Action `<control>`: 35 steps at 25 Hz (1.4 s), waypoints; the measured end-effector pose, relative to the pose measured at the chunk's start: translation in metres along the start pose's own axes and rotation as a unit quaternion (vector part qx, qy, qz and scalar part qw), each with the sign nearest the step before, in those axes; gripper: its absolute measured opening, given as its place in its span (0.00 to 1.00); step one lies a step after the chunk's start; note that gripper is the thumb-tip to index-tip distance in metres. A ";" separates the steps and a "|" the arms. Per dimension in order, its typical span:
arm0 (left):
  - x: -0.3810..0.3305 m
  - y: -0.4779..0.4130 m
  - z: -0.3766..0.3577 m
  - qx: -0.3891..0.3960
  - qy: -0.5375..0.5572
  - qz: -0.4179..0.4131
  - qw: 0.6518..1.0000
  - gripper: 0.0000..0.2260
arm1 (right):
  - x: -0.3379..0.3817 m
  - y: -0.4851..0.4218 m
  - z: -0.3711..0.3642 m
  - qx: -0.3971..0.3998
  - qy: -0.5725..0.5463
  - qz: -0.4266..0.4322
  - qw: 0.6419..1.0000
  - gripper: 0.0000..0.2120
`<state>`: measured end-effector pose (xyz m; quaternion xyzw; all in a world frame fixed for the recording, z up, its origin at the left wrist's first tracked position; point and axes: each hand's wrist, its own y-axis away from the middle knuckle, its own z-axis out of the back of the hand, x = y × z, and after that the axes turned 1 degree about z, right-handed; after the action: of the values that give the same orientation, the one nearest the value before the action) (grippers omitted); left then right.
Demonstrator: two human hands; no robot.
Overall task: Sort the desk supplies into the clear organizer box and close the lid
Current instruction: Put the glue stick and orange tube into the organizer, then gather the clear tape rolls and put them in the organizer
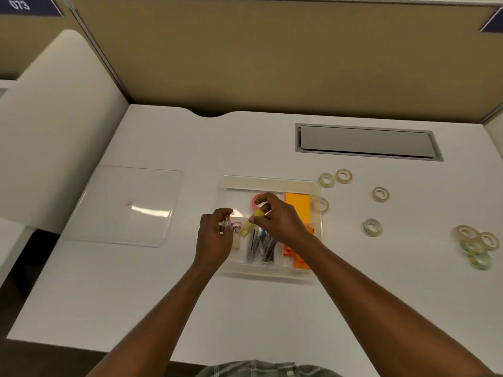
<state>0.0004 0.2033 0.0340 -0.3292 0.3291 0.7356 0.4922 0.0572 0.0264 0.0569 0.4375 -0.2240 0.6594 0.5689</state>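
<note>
The clear organizer box (269, 180) sits open at the desk's middle, holding an orange pad (297, 206), a pink tape ring (255, 200), dark pens (260, 247) and orange clips (292, 254). Over the box, my right hand (280, 219) pinches a yellow highlighter-like item (250, 225), tilted. My left hand (215, 235) grips a small clear item with pink and purple bits (227, 227) at the box's left side. The clear lid (122, 205) lies flat to the left.
Several tape rolls lie loose on the right: two (334, 178) near the box's far corner, one (380, 194), one (371, 227), and a pile (476, 247) near the right edge. A grey cable hatch (364, 141) sits at the back. A white divider (54, 126) rises left.
</note>
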 end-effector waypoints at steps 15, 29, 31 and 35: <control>0.020 0.016 -0.017 0.034 -0.125 -0.028 0.991 0.18 | -0.011 0.001 -0.040 0.016 0.194 0.056 0.979 0.15; -0.090 0.043 -0.119 0.116 -0.050 -0.106 0.986 0.15 | -0.149 0.047 0.131 -0.121 0.280 -0.186 0.934 0.30; -0.101 0.053 -0.134 0.135 -0.051 -0.093 0.985 0.14 | -0.172 0.054 0.139 -0.058 0.332 -0.205 0.919 0.33; -0.116 0.071 -0.161 0.157 -0.058 -0.086 0.982 0.14 | -0.199 0.060 0.152 -0.068 0.354 -0.158 0.919 0.23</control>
<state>-0.0058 -0.0064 0.0476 -0.2312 0.3820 0.6473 0.6178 0.0431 -0.2197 -0.0180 0.1656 0.0193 0.6560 0.7361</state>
